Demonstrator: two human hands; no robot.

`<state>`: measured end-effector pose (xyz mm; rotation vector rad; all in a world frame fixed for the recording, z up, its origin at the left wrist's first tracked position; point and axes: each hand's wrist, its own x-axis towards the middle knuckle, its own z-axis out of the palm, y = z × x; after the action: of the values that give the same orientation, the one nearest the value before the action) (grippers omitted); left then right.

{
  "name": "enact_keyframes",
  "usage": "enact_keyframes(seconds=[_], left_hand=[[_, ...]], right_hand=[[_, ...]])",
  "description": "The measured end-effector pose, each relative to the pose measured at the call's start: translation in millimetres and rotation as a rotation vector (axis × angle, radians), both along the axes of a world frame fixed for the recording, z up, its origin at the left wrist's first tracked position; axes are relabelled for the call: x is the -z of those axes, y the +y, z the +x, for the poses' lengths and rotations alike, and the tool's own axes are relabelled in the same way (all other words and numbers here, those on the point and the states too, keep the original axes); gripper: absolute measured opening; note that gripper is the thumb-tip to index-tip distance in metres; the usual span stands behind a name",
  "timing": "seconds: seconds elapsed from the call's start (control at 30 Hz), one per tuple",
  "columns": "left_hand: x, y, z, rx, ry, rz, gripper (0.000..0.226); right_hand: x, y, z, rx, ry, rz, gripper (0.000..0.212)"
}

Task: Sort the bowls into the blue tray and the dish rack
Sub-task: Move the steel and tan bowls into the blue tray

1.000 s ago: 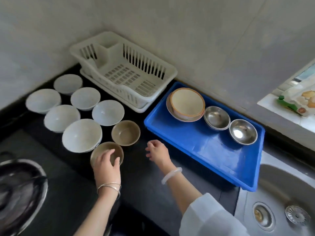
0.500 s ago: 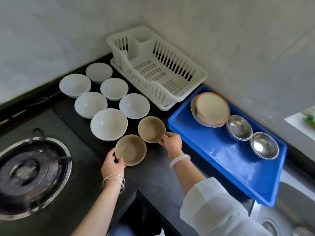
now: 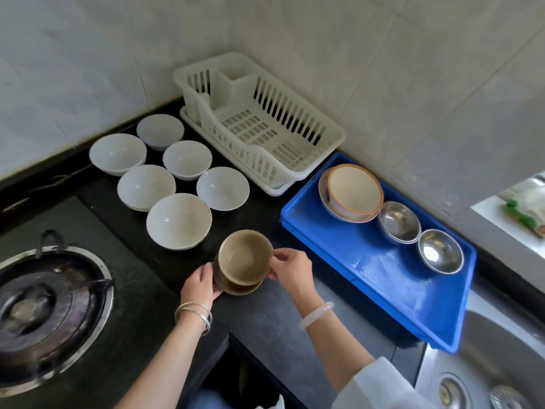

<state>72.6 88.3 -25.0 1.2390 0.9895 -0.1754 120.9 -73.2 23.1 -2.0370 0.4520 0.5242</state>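
**Two brown bowls nested between both hands**

The left hand (image 3: 199,286) curls around the side of the lower brown bowl (image 3: 244,288). The right hand (image 3: 295,268) pinches the rim of the upper brown bowl (image 3: 244,256) nested in it (both over the black counter (image 3: 265,314), just left of the blue tray (image 3: 383,290)). The tray holds a cream bowl (image 3: 354,190) and two steel bowls (image 3: 398,221). Six white bowls (image 3: 178,221) stand beside the white dish rack (image 3: 262,160).

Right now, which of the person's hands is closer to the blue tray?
Right. The right hand pinches the rim of the brown bowls on the side toward the blue tray, short of its edge; the left hand holds their opposite side, farther away.
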Motion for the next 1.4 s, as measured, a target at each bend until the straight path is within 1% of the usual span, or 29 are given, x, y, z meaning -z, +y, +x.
enact_keyframes(seconds=[0.07, 0.17, 0.27, 0.4, 0.57, 0.7, 0.9, 1.07, 1.2, 1.27, 1.4], left_hand=[[-1, 0, 1, -0.001, -0.002, 0.001, 0.036], [-3, -2, 2, 0.023, -0.005, 0.011, 0.028], [-1, -3, 1, 0.093, -0.021, 0.087, 0.028], [4, -3, 2, 0.13, -0.019, 0.11, 0.03], [8, -3, 4, 0.149, 0.008, 0.145, 0.032], [5, -8, 7, 0.17, 0.013, 0.169, 0.029], [-6, -18, 17, 0.207, -0.055, 0.22, 0.03], [-22, -34, 34, 0.245, -0.126, 0.217, 0.032], [-36, -51, 47, 0.272, -0.186, 0.189, 0.028], [-45, -63, 57, 0.3, -0.223, 0.179, 0.023], [-64, -96, 86, 0.427, -0.305, 0.175, 0.014]], right_hand=[[4, 3, -5, -0.015, 0.0, -0.025, 0.02], [10, 7, -8, -0.012, 0.004, -0.047, 0.017], [14, 7, -8, -0.019, 0.003, -0.059, 0.015], [22, 1, -8, -0.013, 0.034, -0.063, 0.019], [26, 2, -8, -0.023, 0.158, 0.077, 0.038], [25, 6, -8, 0.018, 0.232, 0.173, 0.039], [19, -7, -2, 0.027, 0.135, 0.165, 0.036], [6, -26, 8, 0.089, 0.044, 0.158, 0.034], [-3, -44, 15, 0.167, -0.047, 0.154, 0.025], [-8, -56, 19, 0.222, -0.09, 0.161, 0.022], [-16, -93, 29, 0.381, -0.174, 0.191, 0.021]])
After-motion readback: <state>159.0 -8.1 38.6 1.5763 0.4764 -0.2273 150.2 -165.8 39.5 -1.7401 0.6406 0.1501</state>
